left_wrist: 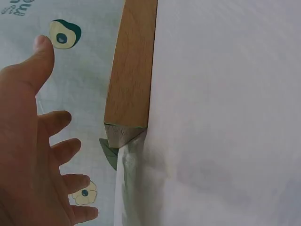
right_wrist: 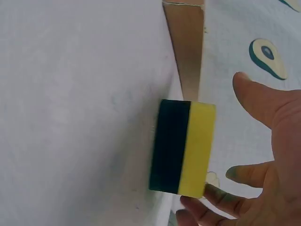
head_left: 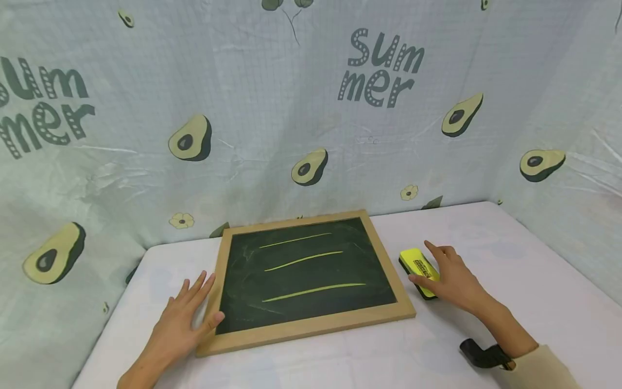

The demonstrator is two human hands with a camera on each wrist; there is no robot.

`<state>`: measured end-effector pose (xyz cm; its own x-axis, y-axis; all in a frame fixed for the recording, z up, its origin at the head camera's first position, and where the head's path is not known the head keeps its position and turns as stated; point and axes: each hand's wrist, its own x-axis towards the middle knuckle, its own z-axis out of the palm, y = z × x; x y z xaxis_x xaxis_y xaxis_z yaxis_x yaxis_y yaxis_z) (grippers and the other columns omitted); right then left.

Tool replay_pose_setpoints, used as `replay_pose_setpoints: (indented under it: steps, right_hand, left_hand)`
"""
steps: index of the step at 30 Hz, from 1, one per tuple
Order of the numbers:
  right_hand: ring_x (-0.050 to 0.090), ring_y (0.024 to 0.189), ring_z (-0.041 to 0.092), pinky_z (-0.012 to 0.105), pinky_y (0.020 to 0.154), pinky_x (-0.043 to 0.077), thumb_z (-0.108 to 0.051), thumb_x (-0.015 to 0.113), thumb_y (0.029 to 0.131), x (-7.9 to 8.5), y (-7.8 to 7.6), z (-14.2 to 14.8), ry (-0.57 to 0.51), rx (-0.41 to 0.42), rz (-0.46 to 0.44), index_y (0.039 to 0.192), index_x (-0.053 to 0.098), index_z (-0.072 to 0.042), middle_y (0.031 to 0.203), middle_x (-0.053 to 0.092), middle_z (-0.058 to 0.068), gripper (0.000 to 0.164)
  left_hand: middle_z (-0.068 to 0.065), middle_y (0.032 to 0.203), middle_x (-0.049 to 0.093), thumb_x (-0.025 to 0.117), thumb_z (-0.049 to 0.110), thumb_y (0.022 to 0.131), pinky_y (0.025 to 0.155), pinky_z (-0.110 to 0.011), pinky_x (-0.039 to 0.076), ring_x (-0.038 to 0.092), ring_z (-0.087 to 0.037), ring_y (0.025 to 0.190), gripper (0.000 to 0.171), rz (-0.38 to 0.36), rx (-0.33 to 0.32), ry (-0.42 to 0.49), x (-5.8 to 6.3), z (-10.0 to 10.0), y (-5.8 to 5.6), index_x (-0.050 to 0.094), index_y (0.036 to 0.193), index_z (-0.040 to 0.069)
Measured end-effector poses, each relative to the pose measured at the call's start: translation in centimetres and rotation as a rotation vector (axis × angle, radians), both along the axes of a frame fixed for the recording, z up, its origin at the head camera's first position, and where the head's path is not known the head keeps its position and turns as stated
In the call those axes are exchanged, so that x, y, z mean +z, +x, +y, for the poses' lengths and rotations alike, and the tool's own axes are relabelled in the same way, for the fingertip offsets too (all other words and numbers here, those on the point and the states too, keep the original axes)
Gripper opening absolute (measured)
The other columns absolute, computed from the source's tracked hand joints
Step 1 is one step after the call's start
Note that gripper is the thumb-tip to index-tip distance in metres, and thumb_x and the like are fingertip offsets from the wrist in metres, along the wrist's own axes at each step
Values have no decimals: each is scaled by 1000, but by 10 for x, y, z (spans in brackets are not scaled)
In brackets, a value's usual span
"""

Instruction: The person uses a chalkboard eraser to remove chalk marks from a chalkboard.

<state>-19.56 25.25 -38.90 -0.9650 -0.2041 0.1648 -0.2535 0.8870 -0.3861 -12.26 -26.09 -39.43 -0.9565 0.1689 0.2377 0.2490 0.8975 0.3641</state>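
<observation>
A chalkboard point(head_left: 311, 273) in a wooden frame lies on the table, with three yellow lines drawn across its dark surface. At its left edge is my left hand point(head_left: 182, 321), fingers spread and thumb over the frame; whether it touches the wood I cannot tell. The left wrist view shows that hand point(left_wrist: 28, 136) beside the wooden frame point(left_wrist: 131, 66). To the right of the board sits a yellow and black board eraser point(head_left: 417, 265). Around it my right hand point(head_left: 454, 281) is spread, thumb and fingers apart. In the right wrist view the eraser point(right_wrist: 183, 148) lies near the fingertips, not gripped.
A white cloth covers the table point(head_left: 486, 243). Behind it hangs a pale curtain point(head_left: 262, 108) printed with avocados, flowers and lettering. A black strap piece point(head_left: 483, 354) is at the right wrist, by a beige sleeve point(head_left: 544, 370).
</observation>
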Motion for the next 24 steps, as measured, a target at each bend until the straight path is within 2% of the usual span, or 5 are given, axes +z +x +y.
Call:
replay_pose_setpoints:
  steps: [7,12,15,24]
  right_hand:
    - [45,94,36,53,70,42,-55,59,77,-10,3,-6,-7,-76,-58,134,29,6,118,33,29,89]
    - [46,80,29,38,60,41,-41,63,79,-12,4,-9,-7,-119,-66,128,34,10,112,36,29,77]
    - [46,75,26,32,55,37,-39,65,79,-13,4,-10,-4,-143,-64,126,36,11,108,38,28,75]
    - [47,75,26,33,54,39,-39,66,77,-13,5,-12,-4,-171,-66,121,40,15,104,43,29,74]
  left_hand:
    - [-9,144,26,56,43,85,89,-69,14,17,-42,128,67,-6,7,37,-12,2,-1,29,141,17]
    - [-4,144,27,54,46,85,89,-69,12,18,-42,128,66,-20,-13,25,-21,6,-2,31,140,19]
    - [-4,143,28,53,46,86,90,-68,12,21,-42,127,64,-14,-12,18,-25,5,-2,34,139,17]
    - [-5,141,32,52,40,88,91,-67,12,25,-42,125,57,1,0,77,-30,0,-1,39,136,12]
